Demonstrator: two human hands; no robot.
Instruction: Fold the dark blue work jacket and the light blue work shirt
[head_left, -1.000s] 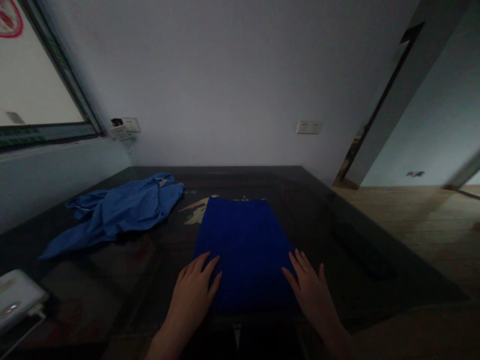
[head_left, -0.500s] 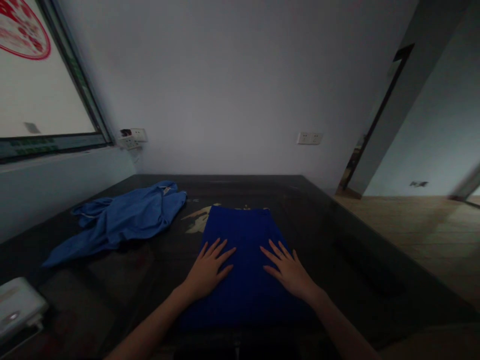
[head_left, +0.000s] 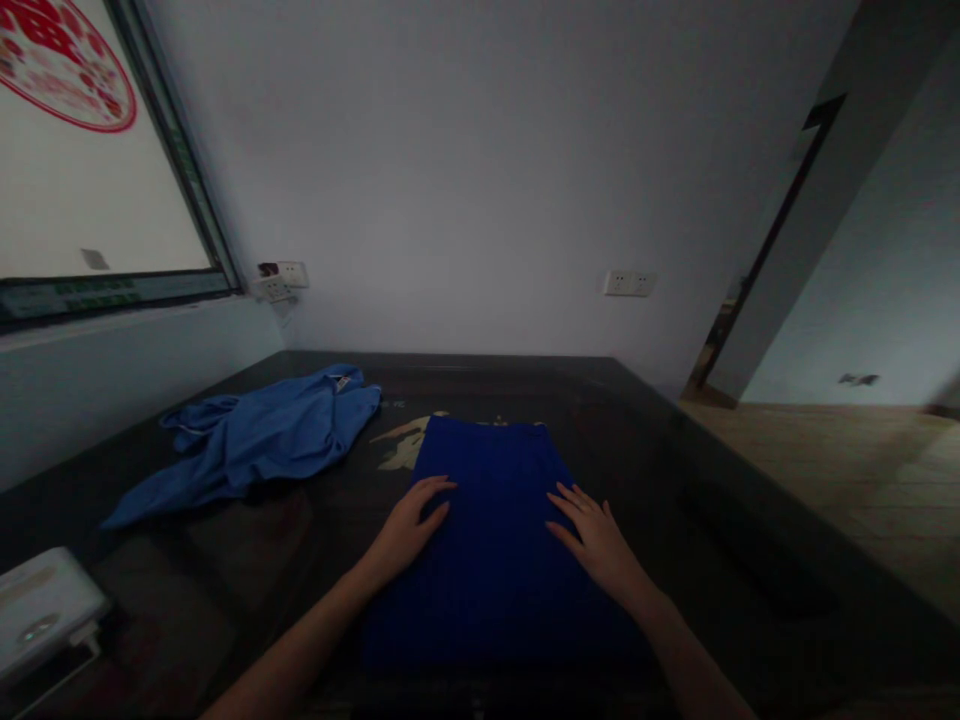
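A dark blue cloth point(head_left: 495, 560), perhaps a folded garment, lies flat on the dark table point(head_left: 585, 390) in front of me. My left hand point(head_left: 411, 520) rests at the cloth's left edge, its thumb apart from the other fingers, which lie close together. On the opposite edge is my right hand point(head_left: 596, 530), with fingers spread over the cloth. Neither hand grips anything. Farther off to the left lies a crumpled lighter blue garment point(head_left: 277, 430) with a small label near its collar.
A white device point(head_left: 45, 610) stands at the table's near left corner. Some long dark object point(head_left: 757, 550), hard to make out, lies to the right. Wall sockets point(head_left: 630, 283) sit above the table's far edge, and a window point(head_left: 97, 200) is at the left.
Both hands have shifted outward, from the upper face of the dark blue cloth toward its side edges. The left fingers have drawn closer together. The view has turned slightly left.
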